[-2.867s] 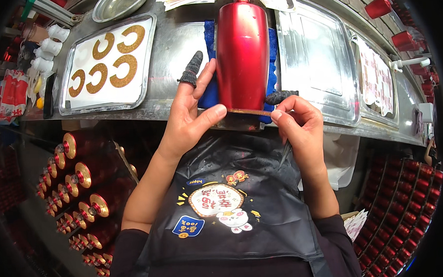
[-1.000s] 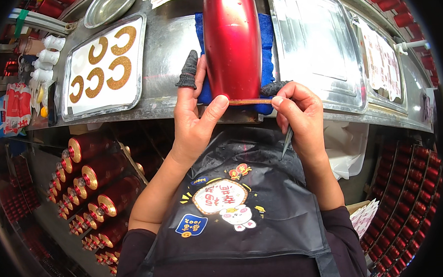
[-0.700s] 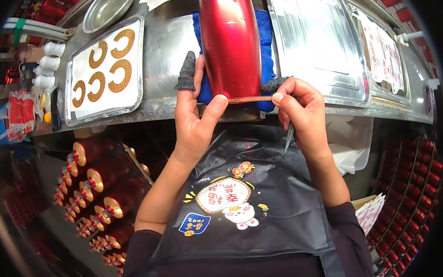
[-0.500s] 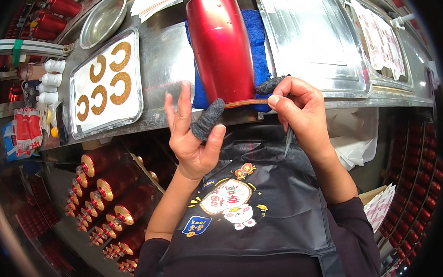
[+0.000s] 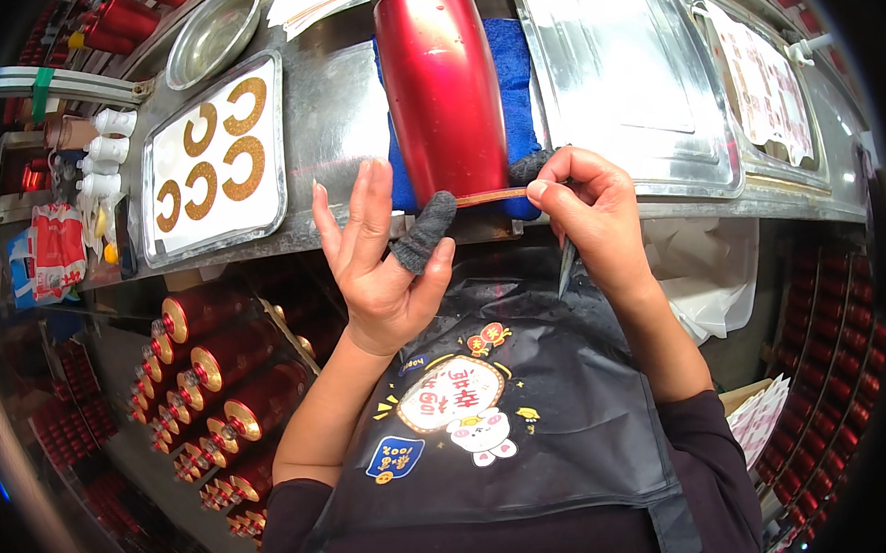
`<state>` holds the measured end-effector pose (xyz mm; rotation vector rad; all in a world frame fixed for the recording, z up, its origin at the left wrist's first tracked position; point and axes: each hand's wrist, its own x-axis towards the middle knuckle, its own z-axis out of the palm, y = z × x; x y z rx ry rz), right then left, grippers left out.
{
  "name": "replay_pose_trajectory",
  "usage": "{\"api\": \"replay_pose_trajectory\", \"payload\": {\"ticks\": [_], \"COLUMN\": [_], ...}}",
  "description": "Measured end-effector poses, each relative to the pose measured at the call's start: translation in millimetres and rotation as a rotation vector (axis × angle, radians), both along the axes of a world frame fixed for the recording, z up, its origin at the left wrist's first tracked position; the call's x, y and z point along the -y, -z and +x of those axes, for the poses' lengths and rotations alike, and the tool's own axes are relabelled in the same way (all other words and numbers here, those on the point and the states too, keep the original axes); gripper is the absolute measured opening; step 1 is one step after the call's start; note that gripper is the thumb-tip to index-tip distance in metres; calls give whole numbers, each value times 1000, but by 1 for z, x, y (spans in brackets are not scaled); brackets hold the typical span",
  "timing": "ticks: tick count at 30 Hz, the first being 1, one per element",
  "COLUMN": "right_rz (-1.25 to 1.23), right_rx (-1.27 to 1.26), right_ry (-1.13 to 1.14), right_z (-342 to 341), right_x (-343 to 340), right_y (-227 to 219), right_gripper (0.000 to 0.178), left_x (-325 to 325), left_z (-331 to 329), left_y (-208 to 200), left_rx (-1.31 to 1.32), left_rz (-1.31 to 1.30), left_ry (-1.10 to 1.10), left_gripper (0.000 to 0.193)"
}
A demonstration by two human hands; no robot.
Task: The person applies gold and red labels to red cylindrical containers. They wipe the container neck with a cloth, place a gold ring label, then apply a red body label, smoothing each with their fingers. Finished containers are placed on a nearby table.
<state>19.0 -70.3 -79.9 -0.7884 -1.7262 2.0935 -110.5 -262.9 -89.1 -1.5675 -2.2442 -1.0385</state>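
Bottle (image 5: pixel 443 86) lies on its side on a blue cloth (image 5: pixel 516 92), neck pointing away from the person, base near the front edge of the counter (image 5: pixel 334 102). A narrow brown-gold strip (image 5: pixel 489 198) runs along the base and projects past its right side.

Left hand (image 5: pixel 374 290): open, fingers spread, gripping nothing. Its index, in a dark sleeve (image 5: pixel 426 235), reaches the strip's left end; light contact looks likely, pressure cannot be told. Right hand (image 5: pixel 594 203): thumb and index pinched on the strip's right end; a pointed tool (image 5: pixel 567 267) is tucked in the same hand, tip down.

Handling, judged by eye. Bottle: rigid, probably fairly heavy if full (contents not visible). Glossy, with what look like droplets on it, so likely slippery and prone to roll; the cloth should cushion and check it. Best hold: both flanks of the body, palms cupped, not the neck. Finish may scratch; keep the tool point off it.

Strip: looks thin, light and flexible, likely easy to crease or tear. Best hold: extreme ends, fingertip pinch, little tension. Flat finger pressure seems safer than nails.
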Motion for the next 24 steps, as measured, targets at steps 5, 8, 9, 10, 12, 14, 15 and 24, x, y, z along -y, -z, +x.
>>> {"api": "replay_pose_trajectory", "payload": {"ticks": [5, 8, 9, 10, 12, 14, 15, 24], "right_rz": [-3, 4, 10, 12, 16, 20, 18, 69], "right_rx": [-25, -11, 3, 8, 20, 34, 21, 103], "right_ry": [3, -13, -14, -17, -23, -31, -28, -153], "right_z": [0, 0, 0, 0, -1, -3, -3, 0], "right_x": [0, 0, -1, -1, -1, 0, 1, -1], "right_y": [-1, 0, 0, 1, 3, 5, 5, -10], "right_gripper": [12, 12, 12, 11, 10, 9, 9, 8], "left_x": [-9, -15, -17, -19, -25, -30, -33, -33], "left_z": [1, 0, -1, -1, 1, 4, 5, -9], "left_y": [-8, -16, -20, -23, -28, -31, -31, 3], "left_rx": [-59, -98, -112, -132, -177, -193, -183, 443], "left_rz": [-11, -31, -40, -39, -45, -114, -139, 219], "left_ry": [14, 31, 36, 36, 38, 46, 54, -10], "left_gripper": [18, 18, 18, 18, 16, 25, 31, 65]}}
